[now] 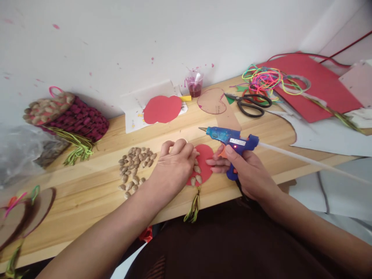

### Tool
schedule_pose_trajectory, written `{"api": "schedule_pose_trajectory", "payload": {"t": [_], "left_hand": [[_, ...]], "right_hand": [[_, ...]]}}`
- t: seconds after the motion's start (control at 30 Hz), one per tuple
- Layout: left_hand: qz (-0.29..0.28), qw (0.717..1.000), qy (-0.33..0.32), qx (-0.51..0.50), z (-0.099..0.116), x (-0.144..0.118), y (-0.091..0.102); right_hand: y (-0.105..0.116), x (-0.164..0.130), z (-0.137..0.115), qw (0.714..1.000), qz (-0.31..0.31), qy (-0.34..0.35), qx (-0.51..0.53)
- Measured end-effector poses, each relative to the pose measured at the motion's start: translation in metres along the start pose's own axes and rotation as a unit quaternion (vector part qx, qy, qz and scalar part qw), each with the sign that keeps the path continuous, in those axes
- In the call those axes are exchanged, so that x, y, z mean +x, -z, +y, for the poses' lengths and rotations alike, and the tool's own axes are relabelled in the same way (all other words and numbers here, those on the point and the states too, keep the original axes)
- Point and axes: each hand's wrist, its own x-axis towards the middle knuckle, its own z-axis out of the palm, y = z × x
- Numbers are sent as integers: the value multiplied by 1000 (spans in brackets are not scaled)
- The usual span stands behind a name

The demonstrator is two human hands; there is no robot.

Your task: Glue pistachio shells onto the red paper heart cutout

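Note:
My right hand [255, 170] grips a blue hot glue gun [223, 135] with fingers around its handle and orange trigger. The gun's nozzle points left, a small red light glows on its side, and a long white glue stick [302, 159] sticks out of its back. A red paper disc [207, 159] lies flat on the table, with several tan nut shells [198, 178] along its left part and a green-and-brown tassel [193, 207] hanging below. My left hand [176, 164] is closed over the disc's left edge; its fingertips are hidden. Left of it lies a loose pile of nut shells [133, 164].
Along the wall are a dark magenta woven piece [84, 118] topped with shells, a red paper apple shape [162, 109] and a plastic cup of dark red liquid [194, 87]. Black scissors [250, 102], tangled neon cord [267, 79] and red sheets [316, 85] lie at right.

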Motion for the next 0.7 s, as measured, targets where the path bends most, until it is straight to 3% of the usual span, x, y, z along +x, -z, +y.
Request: {"api": "schedule_pose_trajectory", "payload": {"t": [0.17, 0.3, 0.43, 0.5, 0.6, 0.7], "left_hand": [[10, 1000, -5, 17, 3, 2, -1], [23, 999, 14, -29, -4, -4, 2], [128, 982, 111, -79, -15, -17, 3], [149, 966, 161, -136, -19, -22, 2], [103, 949, 195, -227, -16, -25, 2], [67, 941, 222, -248, -11, -22, 0]], "right_hand": [[-3, 0, -2, 1000, 9, 7, 6], [-4, -1, -2, 1000, 12, 15, 12], [-5, -3, -3, 1000, 10, 17, 8], [-5, -3, -3, 1000, 8, 20, 8], [-4, -3, -3, 1000, 6, 17, 11], [-3, -2, -2, 1000, 3, 14, 14]]}}
